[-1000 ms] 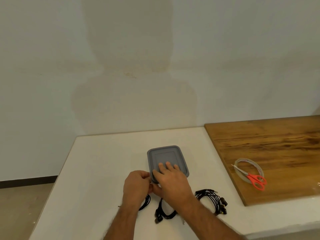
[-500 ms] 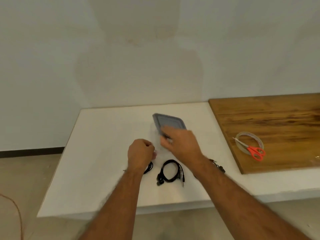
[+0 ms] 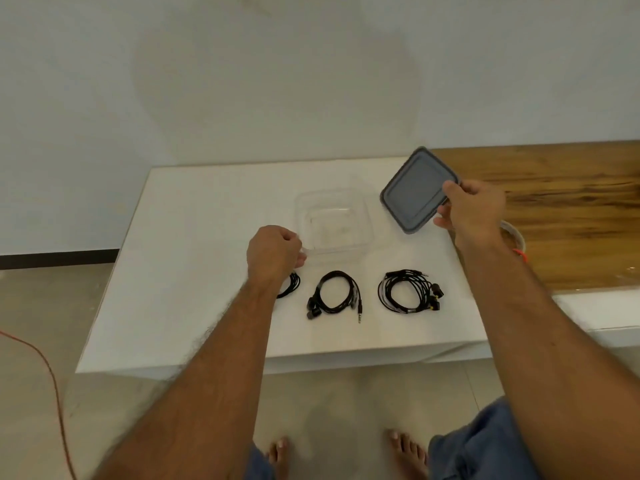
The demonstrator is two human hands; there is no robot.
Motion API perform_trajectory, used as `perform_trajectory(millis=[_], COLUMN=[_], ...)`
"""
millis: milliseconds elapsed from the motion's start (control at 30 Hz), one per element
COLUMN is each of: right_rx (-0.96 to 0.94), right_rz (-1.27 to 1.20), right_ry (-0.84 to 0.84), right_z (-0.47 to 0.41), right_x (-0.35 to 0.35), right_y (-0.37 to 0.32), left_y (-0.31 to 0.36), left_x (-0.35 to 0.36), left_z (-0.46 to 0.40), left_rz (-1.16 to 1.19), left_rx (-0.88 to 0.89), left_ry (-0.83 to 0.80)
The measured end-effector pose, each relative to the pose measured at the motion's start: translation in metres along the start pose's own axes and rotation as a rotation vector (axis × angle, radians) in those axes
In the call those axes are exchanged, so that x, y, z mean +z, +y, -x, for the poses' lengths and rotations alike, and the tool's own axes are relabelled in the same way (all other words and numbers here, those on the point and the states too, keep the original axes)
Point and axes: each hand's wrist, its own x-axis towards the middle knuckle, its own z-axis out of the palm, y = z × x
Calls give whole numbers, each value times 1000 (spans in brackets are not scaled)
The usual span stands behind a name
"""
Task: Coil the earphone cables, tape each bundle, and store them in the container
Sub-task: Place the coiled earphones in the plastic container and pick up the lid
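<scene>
Grey lid [image 3: 417, 189] in right hand [image 3: 472, 213]

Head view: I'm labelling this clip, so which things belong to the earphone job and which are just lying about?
Job:
- clear container, held by the left hand
- grey lid, in the right hand
- three earphone bundles
- tape roll

Lying about:
- wooden board
- orange cord on the floor

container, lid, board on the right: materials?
Container: clear glossy plastic, apparently; the table shows through its walls. Lid: grey, matte, likely plastic or silicone; cannot tell which. Board: wood, grain streaks, slight sheen.
</scene>
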Motion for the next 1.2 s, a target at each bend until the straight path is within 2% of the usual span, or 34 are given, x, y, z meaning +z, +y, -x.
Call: perform_trajectory(millis=[100, 300, 400, 500, 633, 733, 900, 1033, 1200], right_rx=[187, 345, 338, 160, 67, 45, 100, 177, 111], right_rz=[-193, -288, -111, 269, 585, 745, 845, 876, 885], right_ry=[-19, -173, -211, -307, -515, -589, -640, -728, -722], right_z=[-5, -6, -1, 7, 23, 30, 35, 42, 48], right_x=[3, 12, 5, -11, -33, -45, -64, -71, -58], right_y=[8, 17, 13, 10, 8, 10, 18, 21, 28], left_y=[-1, 1, 7, 17, 33, 40, 39, 36, 30], left_x=[1, -3, -8, -6, 24, 52, 85, 99, 110], left_z=[-3, -2, 4, 14, 33, 48, 60, 66, 64], left_rz=[17, -30, -205, -307, -325, -389, -593, -782, -857], left_rx=[-9, 19, 130, 260, 418, 493, 451, 406, 332], left_ry=[16, 42, 111, 189, 91, -33, -199, -228, -206])
